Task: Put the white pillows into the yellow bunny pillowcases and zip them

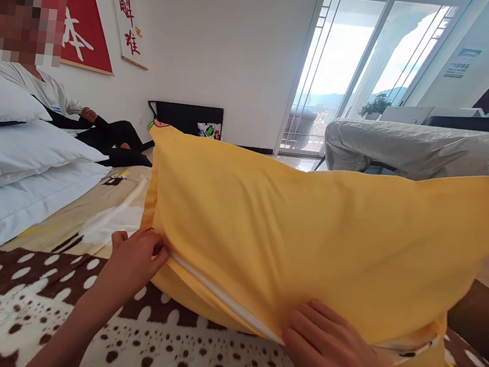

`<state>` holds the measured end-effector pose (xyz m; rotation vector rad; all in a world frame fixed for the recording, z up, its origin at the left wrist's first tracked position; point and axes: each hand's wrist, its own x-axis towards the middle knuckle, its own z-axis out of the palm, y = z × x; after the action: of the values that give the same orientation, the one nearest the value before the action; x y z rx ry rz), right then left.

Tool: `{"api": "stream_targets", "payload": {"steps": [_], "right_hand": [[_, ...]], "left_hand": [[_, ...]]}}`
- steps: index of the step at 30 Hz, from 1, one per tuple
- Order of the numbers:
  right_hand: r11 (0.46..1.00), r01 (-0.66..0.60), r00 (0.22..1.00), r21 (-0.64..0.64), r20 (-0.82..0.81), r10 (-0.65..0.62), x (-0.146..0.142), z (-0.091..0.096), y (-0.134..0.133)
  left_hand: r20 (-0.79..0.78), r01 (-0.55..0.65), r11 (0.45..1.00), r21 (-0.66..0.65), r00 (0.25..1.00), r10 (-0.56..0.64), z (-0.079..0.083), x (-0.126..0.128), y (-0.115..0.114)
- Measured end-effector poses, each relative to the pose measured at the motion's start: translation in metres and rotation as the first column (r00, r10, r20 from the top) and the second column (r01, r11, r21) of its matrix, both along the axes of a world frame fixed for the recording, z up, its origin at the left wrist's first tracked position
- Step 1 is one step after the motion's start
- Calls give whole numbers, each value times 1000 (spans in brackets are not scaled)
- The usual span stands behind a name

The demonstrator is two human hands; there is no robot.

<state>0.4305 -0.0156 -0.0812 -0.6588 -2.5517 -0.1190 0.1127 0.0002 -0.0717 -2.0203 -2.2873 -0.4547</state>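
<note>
A big yellow pillowcase (309, 232) with a white pillow inside lies across the bed in front of me. A strip of white pillow (214, 292) shows through the open edge along its near side. My left hand (134, 259) pinches that edge at its left end, fingers closed on the yellow fabric. My right hand (323, 345) rests farther right on the same edge, fingers bent and pressing the fabric down over the white strip.
The bed cover (35, 313) is brown and white with spots. White pillows (14, 151) are stacked at the left. A person in dark trousers (108, 138) sits behind them. A covered sofa (425, 148) and glass doors (350, 66) are at the back right.
</note>
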Motion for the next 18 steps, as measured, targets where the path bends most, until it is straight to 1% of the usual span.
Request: {"api": "stream_targets", "payload": {"steps": [3, 8, 14, 18], "right_hand": [[1000, -6, 1000, 17, 0, 6, -1, 0, 0], [1000, -21, 1000, 20, -2, 21, 0, -3, 1], [1000, -24, 999, 2, 41, 24, 4, -5, 0], [1000, -20, 998, 10, 59, 19, 1, -5, 1]], "left_hand": [[-41, -24, 1000, -7, 999, 23, -1, 2, 0], [-76, -40, 997, -69, 997, 35, 3, 8, -2], [-117, -57, 998, -32, 992, 53, 0, 12, -3], [-136, -77, 996, -42, 988, 71, 0, 11, -1]]}}
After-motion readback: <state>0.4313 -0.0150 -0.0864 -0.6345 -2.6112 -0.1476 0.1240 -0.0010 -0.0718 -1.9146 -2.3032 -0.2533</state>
